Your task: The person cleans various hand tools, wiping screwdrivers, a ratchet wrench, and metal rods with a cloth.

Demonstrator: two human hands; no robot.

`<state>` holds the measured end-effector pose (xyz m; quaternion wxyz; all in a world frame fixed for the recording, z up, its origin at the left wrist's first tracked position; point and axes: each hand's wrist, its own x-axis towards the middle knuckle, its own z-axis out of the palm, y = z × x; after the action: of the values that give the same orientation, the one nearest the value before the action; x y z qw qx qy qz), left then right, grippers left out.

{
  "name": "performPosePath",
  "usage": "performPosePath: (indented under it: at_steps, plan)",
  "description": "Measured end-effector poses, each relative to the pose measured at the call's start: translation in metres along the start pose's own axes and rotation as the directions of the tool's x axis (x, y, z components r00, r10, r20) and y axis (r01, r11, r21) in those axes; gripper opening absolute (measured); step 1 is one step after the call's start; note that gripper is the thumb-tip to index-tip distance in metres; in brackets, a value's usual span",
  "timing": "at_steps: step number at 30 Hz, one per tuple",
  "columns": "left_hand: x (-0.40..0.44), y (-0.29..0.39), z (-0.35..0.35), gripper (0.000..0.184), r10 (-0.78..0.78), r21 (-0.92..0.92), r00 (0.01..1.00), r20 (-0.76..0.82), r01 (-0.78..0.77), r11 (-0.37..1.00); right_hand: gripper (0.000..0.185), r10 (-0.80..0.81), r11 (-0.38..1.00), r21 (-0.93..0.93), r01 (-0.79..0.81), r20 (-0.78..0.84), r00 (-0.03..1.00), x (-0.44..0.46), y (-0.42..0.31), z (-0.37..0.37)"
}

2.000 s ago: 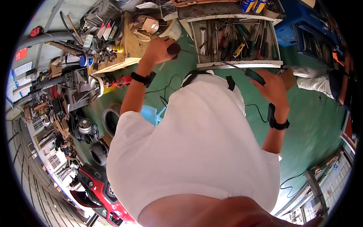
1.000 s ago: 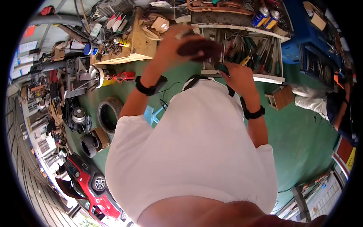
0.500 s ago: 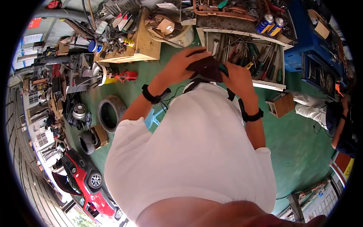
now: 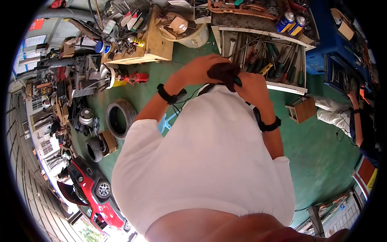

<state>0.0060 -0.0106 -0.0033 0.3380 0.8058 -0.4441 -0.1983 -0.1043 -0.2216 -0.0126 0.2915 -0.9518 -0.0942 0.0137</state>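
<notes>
In front of my waist, my left hand point(image 4: 201, 69) is closed on a dark brown cloth point(image 4: 221, 73), which is bunched up and hangs down between my hands. My right hand point(image 4: 253, 86) grips a tool with a dark green handle point(image 4: 238, 82); only a short piece of the handle shows, and the cloth and fingers hide the rest. The cloth touches the tool beside my right fingers. Just beyond my hands is an open drawer point(image 4: 287, 88) full of screwdrivers point(image 4: 278, 66) and wrenches point(image 4: 232, 47).
Two blue spray cans point(image 4: 285, 22) stand on the bench above the drawer. A wooden box point(image 4: 153, 50) and a white tub point(image 4: 195, 38) are at the upper left. Tyres point(image 4: 121, 119) lie on the green floor. At the right, another person's arm point(image 4: 356, 117) reaches toward a blue cabinet point(image 4: 316, 60).
The cloth was spread between my hands and is now bunched around the tool. My left hand has moved right, closer to my right hand. The other person's arm has reached up toward the cabinet.
</notes>
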Motion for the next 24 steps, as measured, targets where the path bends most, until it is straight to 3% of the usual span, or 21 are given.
performPosePath:
  at_steps: [2, 4, 7, 10, 14, 16, 19, 24]
  plan:
    - [-0.004, -0.004, 0.001, 0.055, -0.011, 0.017, 1.0, 0.002, 0.011, 1.0, 0.023, 0.006, 0.999, 0.054, -0.005, -0.016, 1.0, -0.002, -0.005, -0.009]
    - [-0.008, -0.007, -0.003, 0.048, 0.045, 0.173, 0.994, -0.105, -0.026, 0.985, 0.024, 0.039, 0.993, 0.113, -0.038, -0.009, 0.999, -0.011, -0.003, -0.018]
    - [-0.008, -0.002, -0.019, 0.048, 0.123, 0.299, 0.986, -0.116, -0.084, 0.951, 0.024, 0.092, 0.976, 0.199, -0.085, -0.024, 0.995, -0.025, 0.001, -0.032]
    - [-0.004, -0.007, -0.024, 0.046, 0.133, 0.334, 0.977, -0.164, -0.072, 0.94, 0.024, 0.114, 0.965, 0.246, -0.095, -0.065, 0.991, -0.031, 0.006, -0.037]
    - [0.012, 0.002, -0.019, 0.045, 0.145, 0.329, 0.982, -0.121, -0.098, 0.939, 0.023, 0.132, 0.958, 0.262, -0.115, -0.047, 0.99, -0.021, 0.001, -0.04]
    - [0.022, 0.012, -0.007, 0.046, 0.278, 0.151, 0.952, -0.128, -0.259, 0.954, 0.023, 0.11, 0.974, 0.205, -0.1, -0.037, 0.993, -0.014, -0.005, -0.031]
    - [0.025, 0.019, -0.013, 0.045, 0.243, 0.104, 0.97, -0.02, -0.239, 0.965, 0.022, 0.09, 0.98, 0.18, -0.08, -0.048, 0.995, -0.013, -0.002, -0.029]
    - [0.016, 0.006, -0.013, 0.047, 0.182, -0.001, 0.983, -0.03, -0.182, 0.983, 0.023, 0.139, 0.963, 0.232, -0.136, 0.001, 0.99, -0.019, 0.003, -0.03]
